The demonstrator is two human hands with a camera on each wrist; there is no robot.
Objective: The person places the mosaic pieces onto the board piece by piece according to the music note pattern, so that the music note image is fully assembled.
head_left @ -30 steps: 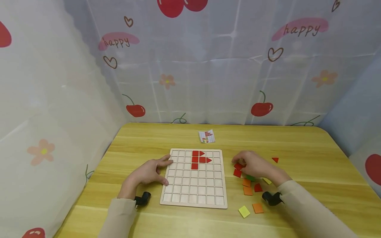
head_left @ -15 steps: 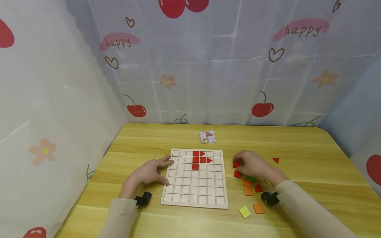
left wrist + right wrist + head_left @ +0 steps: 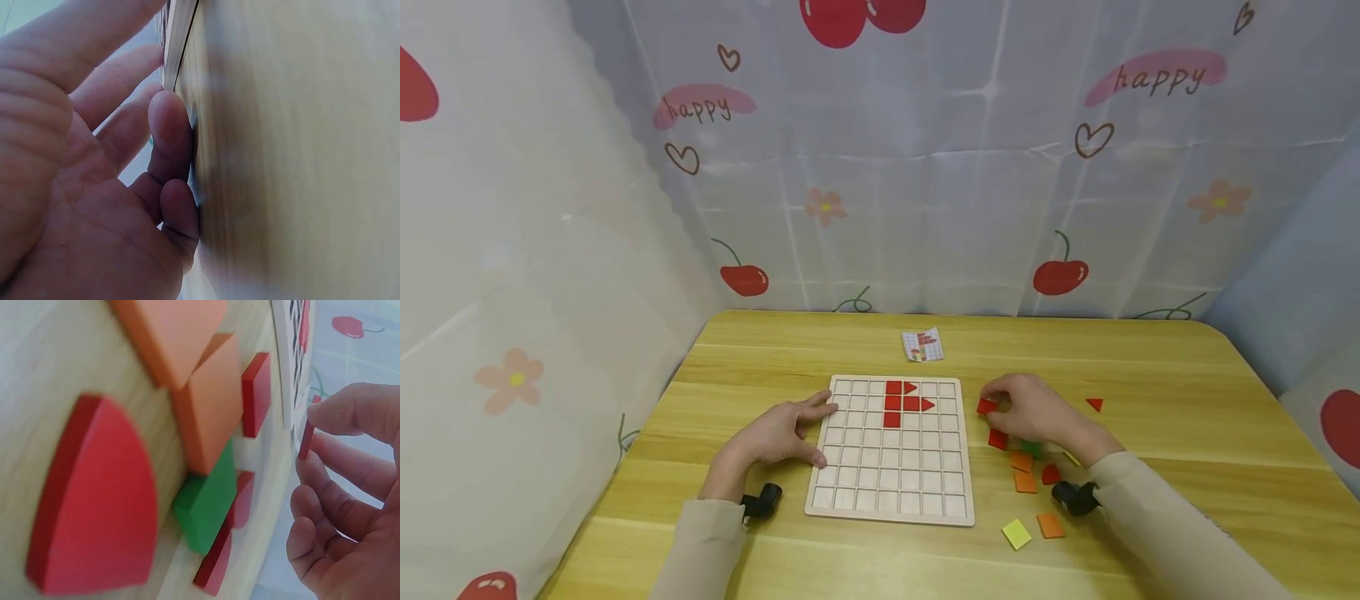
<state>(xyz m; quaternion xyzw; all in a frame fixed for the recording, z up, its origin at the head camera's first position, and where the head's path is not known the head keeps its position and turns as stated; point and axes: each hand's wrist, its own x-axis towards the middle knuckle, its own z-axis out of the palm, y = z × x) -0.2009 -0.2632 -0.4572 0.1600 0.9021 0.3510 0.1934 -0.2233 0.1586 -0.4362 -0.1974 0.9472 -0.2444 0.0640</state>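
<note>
My right hand (image 3: 1033, 410) pinches a red square tile (image 3: 985, 407) between thumb and fingertips, right of the grid board. In the right wrist view the tile (image 3: 307, 440) stands edge-on, lifted clear of the loose pieces. The pale wooden grid board (image 3: 887, 479) carries several red tiles (image 3: 892, 403) near its top, two with pointed ends. Along the board's left edge rests my left hand (image 3: 775, 429), fingers spread and touching the rim. The left wrist view shows that hand's fingertips (image 3: 170, 115) against the board's side (image 3: 180, 37), partly hiding it.
Right of the board lie another red square (image 3: 997, 439), a green piece (image 3: 1032, 450), orange tiles (image 3: 1025, 482), a yellow tile (image 3: 1017, 534) and a curved red piece (image 3: 1050, 474). A red triangle (image 3: 1095, 404) lies farther right. Behind the board is a pattern card (image 3: 922, 344).
My right hand has picked up the red square from among the loose pieces and moved it slightly left and up, towards the board. My left hand has stayed on the board's edge.
</note>
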